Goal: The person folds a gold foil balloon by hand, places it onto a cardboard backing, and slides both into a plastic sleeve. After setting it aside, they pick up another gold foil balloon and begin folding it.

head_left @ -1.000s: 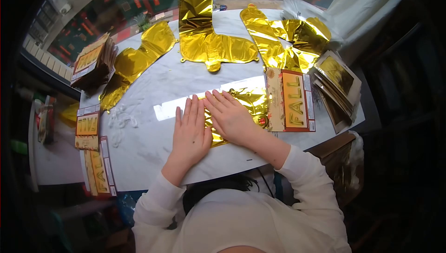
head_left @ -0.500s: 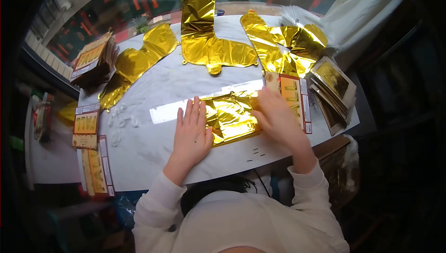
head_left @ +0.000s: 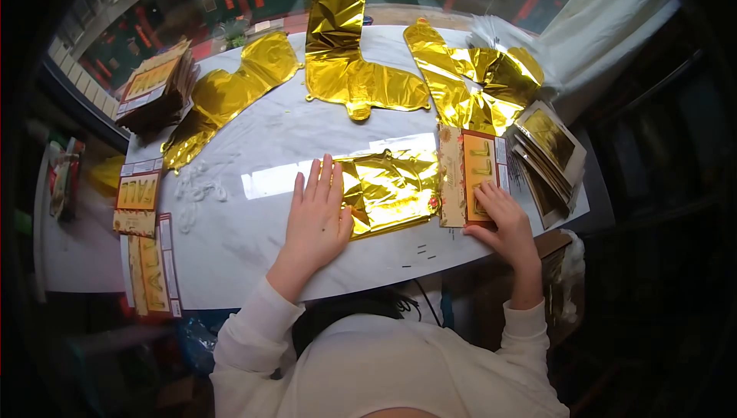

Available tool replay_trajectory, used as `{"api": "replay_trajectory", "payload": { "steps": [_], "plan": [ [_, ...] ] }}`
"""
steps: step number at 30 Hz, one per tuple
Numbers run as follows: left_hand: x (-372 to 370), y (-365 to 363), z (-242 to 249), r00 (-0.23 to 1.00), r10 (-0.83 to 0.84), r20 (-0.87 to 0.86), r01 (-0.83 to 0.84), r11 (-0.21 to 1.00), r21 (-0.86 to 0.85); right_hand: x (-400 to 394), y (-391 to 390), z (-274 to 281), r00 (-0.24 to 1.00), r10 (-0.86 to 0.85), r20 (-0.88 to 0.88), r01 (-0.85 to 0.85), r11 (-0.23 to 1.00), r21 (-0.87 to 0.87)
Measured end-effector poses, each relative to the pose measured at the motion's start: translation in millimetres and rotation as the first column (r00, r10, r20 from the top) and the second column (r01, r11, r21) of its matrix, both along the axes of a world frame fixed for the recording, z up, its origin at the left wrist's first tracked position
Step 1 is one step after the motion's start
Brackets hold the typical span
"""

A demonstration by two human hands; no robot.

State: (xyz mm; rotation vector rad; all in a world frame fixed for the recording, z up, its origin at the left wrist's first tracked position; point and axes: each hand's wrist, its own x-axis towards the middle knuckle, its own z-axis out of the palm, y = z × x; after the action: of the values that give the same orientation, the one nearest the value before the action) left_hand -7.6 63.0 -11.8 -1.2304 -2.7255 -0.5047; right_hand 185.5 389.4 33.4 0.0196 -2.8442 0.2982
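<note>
My left hand (head_left: 316, 214) lies flat, fingers together and stretched out, over the left end of a folded gold foil balloon (head_left: 391, 191). That shiny bundle rests on the marbled white table in front of me. On its right lies a printed card sleeve (head_left: 451, 176) with gold letters on an orange panel. My right hand (head_left: 503, 222) grips the lower part of this sleeve, fingertips on its face and thumb at the bottom edge. The underside of the sleeve is hidden.
Unfolded gold foil balloons (head_left: 357, 72) spread along the far side of the table (head_left: 261, 264). Printed sleeves (head_left: 140, 195) lie at the left edge, below a stack of them (head_left: 157, 84). Another stack of packs (head_left: 549, 142) stands right. White ribbon (head_left: 203, 188) lies left.
My right hand has left the right end of the folded foil and moved right and down onto the printed card sleeve. My left hand stays on the foil.
</note>
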Motion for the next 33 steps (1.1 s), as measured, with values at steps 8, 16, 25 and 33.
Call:
{"api": "replay_trajectory", "payload": {
  "steps": [8,16,25,33],
  "plan": [
    [0.9,0.6,-0.8,1.0,0.011,-0.001,-0.011,1.0,-0.017,-5.5,2.8,11.5,0.976,0.187,-0.108,-0.154,0.955,0.254],
    [-0.1,-0.4,-1.2,1.0,0.004,-0.018,-0.004,1.0,-0.012,-7.6,-105.0,43.3,0.746,-0.072,-0.662,0.08,0.997,-0.019],
    [-7.9,-12.4,-49.7,-0.201,-0.859,0.472,-0.808,0.417,0.415,-56.4,-189.8,-4.3,0.887,0.285,-0.363,-0.396,0.874,-0.281],
    [-8.4,-4.3,-19.2,-0.245,-0.844,0.477,-0.829,0.437,0.349,-86.6,-139.1,-24.9,0.98,0.119,-0.161,-0.145,0.976,-0.161]
  ]
}}
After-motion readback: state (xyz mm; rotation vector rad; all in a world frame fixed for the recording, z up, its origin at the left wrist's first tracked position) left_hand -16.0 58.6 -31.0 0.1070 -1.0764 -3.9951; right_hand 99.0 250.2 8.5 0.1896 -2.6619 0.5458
